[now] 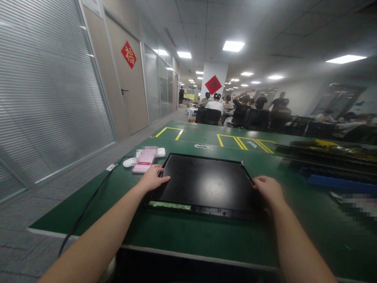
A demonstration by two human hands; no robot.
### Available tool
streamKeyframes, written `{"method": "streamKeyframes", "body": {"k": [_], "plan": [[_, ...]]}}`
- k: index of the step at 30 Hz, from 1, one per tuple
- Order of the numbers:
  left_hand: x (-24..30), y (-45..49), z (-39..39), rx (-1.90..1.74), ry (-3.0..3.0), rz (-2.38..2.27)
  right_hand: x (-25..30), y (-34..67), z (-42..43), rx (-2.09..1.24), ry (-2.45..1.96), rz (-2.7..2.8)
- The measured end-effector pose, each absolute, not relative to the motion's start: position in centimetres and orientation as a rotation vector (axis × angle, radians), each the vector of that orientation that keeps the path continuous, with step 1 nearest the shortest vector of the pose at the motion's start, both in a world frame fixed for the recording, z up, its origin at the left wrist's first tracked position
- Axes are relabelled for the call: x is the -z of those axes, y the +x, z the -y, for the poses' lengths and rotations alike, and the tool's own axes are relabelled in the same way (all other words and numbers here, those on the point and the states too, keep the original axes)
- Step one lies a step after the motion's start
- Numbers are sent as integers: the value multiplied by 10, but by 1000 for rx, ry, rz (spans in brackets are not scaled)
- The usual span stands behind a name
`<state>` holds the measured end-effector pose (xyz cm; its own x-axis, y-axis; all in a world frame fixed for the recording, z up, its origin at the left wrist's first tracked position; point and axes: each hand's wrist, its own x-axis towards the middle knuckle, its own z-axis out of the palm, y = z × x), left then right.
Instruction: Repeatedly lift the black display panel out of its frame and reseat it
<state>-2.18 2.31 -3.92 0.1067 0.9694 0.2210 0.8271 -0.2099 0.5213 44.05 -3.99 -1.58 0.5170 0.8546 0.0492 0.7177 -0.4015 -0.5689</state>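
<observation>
In front of me a black flat display panel (203, 177) lies on the green table, a bright reflection on its dark surface. A green circuit board strip (170, 205) shows along its near left edge. My left hand (153, 179) grips the panel's left edge, thumb on top and the other fingers at the side. At the right edge my right hand (269, 188) pinches the frame between thumb and fingers; its fingertips are partly hidden. Just left of the panel, close to my left hand, sits a pink-screened phone (145, 162) beside white rounded pieces.
The green table (188, 236) carries yellow tape outlines (232, 141) at its far side. A stack of dark panels (330, 157) stands at the right above a blue tray (338, 182). A black cable (91, 196) runs over the left edge. Several people sit in the background.
</observation>
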Motion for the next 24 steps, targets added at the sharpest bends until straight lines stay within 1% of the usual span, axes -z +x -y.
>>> {"method": "streamKeyframes", "body": {"k": [16, 24], "plan": [[39, -20, -20, -633, 2201, -1815, 19, 442, 37, -299, -2235, 1296], [38, -16, -16, -665, 2213, -1753, 21, 443, 36, -313, -2227, 1316]]}}
